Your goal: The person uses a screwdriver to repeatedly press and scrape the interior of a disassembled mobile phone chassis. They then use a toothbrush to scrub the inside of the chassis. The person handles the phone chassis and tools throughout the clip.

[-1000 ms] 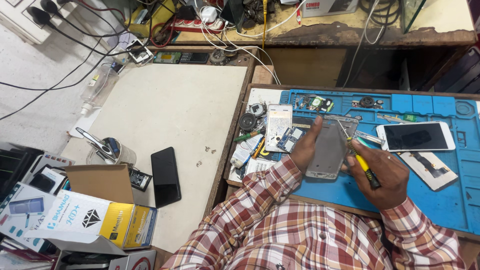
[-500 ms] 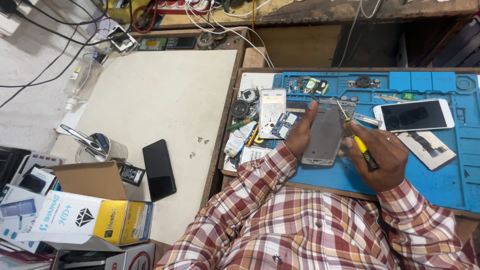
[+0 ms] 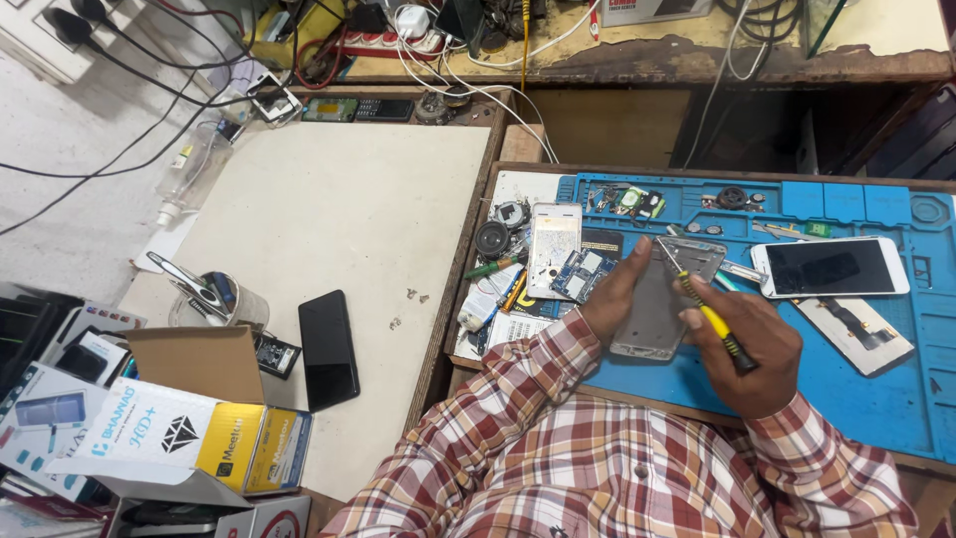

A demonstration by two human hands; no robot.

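Observation:
My left hand (image 3: pixel 614 296) holds the left edge of a grey phone frame (image 3: pixel 662 304) lying on the blue repair mat (image 3: pixel 876 399). My right hand (image 3: pixel 749 349) grips a yellow-and-black screwdriver (image 3: pixel 709 321), its tip touching the upper part of the frame. Both sleeves are red-and-white plaid. A white phone (image 3: pixel 830 267) lies face up just right of the frame. A white back cover (image 3: pixel 554 247) and a blue circuit board (image 3: pixel 583 274) lie to the left.
A black phone (image 3: pixel 328 349) lies on the beige board (image 3: pixel 329 199) at left, near an open cardboard box (image 3: pixel 199 418) and a cup of tools (image 3: pixel 214 299). Cables and power strips crowd the back shelf (image 3: pixel 418 30). Small parts litter the mat's top edge.
The view has shifted slightly. My hands stay on the phone frame, and the screwdriver remains pressed at its upper part.

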